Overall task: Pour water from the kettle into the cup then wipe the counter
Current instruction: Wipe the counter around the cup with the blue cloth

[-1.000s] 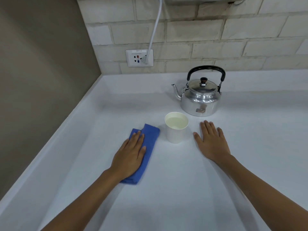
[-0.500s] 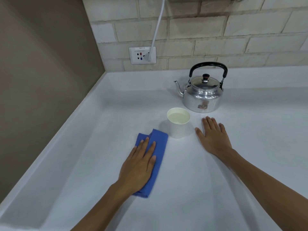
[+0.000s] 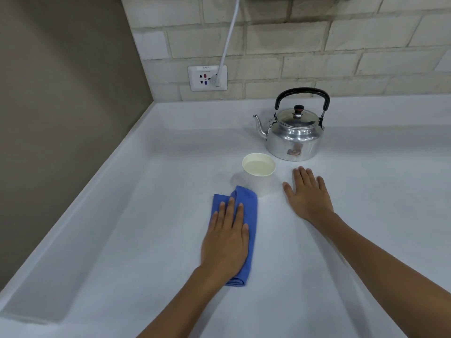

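A shiny metal kettle (image 3: 294, 136) with a black handle stands upright at the back of the white counter (image 3: 146, 240), spout pointing left. Just in front of it stands a white paper cup (image 3: 259, 176), filled with water. A folded blue cloth (image 3: 246, 211) lies flat on the counter, its far end next to the cup. My left hand (image 3: 225, 240) presses flat on the cloth, fingers extended. My right hand (image 3: 307, 195) rests flat on the bare counter to the right of the cup, holding nothing.
A brown wall runs along the counter's left side. The brick back wall carries a white socket (image 3: 207, 78) with a white cable (image 3: 229, 37) plugged in, rising upward. The counter has a raised lip along its left edge.
My left hand has slid the blue cloth toward me and to the right across the counter. My right hand, the cup and the kettle have stayed in place.
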Action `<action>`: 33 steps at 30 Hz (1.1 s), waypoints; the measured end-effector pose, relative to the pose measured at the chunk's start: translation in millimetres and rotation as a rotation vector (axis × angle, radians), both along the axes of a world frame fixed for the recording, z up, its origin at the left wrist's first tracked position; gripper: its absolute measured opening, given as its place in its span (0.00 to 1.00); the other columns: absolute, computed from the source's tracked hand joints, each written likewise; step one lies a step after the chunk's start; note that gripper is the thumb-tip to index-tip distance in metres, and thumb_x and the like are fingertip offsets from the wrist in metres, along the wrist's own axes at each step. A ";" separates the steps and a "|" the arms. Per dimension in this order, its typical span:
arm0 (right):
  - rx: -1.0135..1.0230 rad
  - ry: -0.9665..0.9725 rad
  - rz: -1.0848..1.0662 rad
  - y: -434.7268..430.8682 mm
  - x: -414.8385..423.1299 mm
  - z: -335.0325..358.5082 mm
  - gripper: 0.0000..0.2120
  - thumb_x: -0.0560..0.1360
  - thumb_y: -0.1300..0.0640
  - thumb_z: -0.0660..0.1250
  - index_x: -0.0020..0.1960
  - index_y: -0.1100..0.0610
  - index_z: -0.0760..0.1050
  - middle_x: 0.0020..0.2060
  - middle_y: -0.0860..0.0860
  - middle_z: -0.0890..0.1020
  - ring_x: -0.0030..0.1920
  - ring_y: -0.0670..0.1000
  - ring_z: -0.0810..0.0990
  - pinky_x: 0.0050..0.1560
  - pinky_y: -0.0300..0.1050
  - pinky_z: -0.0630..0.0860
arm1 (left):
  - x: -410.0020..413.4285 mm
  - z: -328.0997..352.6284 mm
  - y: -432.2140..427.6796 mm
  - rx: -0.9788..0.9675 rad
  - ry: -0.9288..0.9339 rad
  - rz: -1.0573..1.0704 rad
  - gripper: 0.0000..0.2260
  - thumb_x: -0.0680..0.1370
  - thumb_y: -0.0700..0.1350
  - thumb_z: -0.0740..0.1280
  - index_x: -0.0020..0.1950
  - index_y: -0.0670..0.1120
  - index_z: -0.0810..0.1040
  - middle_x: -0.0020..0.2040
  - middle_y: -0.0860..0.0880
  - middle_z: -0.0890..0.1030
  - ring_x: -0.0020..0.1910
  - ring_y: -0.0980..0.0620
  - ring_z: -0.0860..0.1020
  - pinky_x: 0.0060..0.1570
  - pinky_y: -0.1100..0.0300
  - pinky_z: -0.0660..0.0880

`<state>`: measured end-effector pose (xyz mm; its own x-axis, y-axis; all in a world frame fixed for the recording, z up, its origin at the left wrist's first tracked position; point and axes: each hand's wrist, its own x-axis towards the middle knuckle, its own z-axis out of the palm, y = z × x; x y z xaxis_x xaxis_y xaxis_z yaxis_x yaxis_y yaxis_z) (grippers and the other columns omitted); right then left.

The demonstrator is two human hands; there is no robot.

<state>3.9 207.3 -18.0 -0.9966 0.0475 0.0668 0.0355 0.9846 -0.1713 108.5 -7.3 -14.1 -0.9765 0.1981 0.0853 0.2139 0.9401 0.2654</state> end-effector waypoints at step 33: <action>-0.235 0.058 -0.006 -2.5 20.2 15.0 0.24 0.80 0.50 0.49 0.74 0.59 0.55 0.75 0.55 0.59 0.76 0.53 0.51 0.76 0.51 0.46 | -14.2 19.0 -10.8 0.320 0.001 -0.003 0.23 0.81 0.53 0.47 0.76 0.51 0.49 0.78 0.51 0.47 0.76 0.55 0.45 0.70 0.63 0.39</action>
<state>24.0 204.8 -3.0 -0.9911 0.0747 0.1098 0.0251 0.9172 -0.3976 94.2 -18.1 4.9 -0.9758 0.1639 0.1446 0.2169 0.8082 0.5475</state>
